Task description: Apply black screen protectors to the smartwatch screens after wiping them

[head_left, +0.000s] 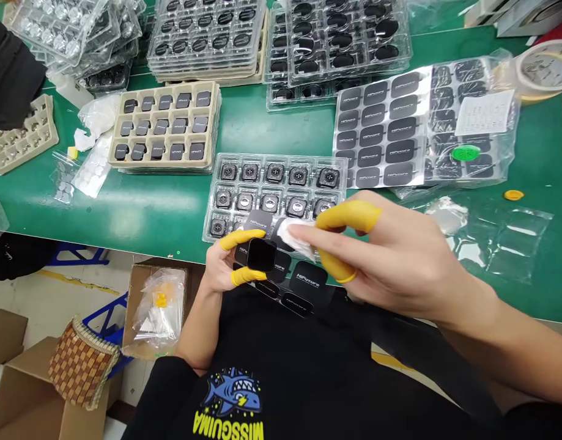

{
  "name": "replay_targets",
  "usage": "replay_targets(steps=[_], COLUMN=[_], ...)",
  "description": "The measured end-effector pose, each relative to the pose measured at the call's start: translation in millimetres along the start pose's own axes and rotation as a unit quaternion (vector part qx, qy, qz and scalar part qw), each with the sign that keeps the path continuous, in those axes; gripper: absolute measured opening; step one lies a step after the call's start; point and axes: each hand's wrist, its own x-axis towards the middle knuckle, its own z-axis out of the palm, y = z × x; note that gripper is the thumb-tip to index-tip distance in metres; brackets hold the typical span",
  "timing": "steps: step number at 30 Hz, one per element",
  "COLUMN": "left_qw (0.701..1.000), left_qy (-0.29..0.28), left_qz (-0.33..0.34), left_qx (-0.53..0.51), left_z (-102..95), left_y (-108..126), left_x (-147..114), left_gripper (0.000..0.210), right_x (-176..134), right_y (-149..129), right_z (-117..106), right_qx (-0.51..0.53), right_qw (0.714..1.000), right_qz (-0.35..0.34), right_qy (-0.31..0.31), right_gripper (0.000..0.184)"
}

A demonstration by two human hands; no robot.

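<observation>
Between the yellow-covered thumb and finger of my left hand (pixel 225 263) is a black square smartwatch body (pixel 261 254), its dark screen facing up. My right hand (pixel 395 256), also wearing yellow finger cots, pinches a crumpled white cloth (pixel 299 237) just right of the watch; cloth and watch look apart. Under both hands lies a sheet of black HiFuture stickers (pixel 308 278), overhanging the table's front edge. Behind them a clear plastic tray (pixel 343 168) holds several watch bodies with their sensor backs up; my hands and the sheet cover part of its front row.
Beige trays of dark square pieces (pixel 161 126) stand left of the clear tray. Stacked clear trays (pixel 207 30) line the back. Bagged sticker sheets (pixel 473 122) and a tape roll (pixel 544 67) lie right. A co-worker's dark sleeve (pixel 10 73) shows far left. A cardboard box (pixel 129 305) stands below.
</observation>
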Motion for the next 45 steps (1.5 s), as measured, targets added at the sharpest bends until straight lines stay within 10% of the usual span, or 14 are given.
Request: replay_targets(steps=[20,27,45], left_qw=[1.0,0.999,0.999], left_qy=[0.029,0.027,0.004], left_qz=[-0.001,-0.015,-0.016], left_qx=[-0.009,-0.021,-0.05], left_z=[3.0,0.6,4.0], left_y=[-1,2,9], left_x=[-3,-4,-3], left_gripper=[0.068,0.07,0.069], right_x=[1,-7,9], right_y=[2,14,0], right_z=[22,-2,18], right_qx=[0.027,-0.057,-0.066], right_qw=[0.979,0.993,0.986], right_qz=[-0.184,-0.098,-0.147], right_qy=[-0.083,0.037,-0.049], right_gripper=[0.021,0.03,0.027])
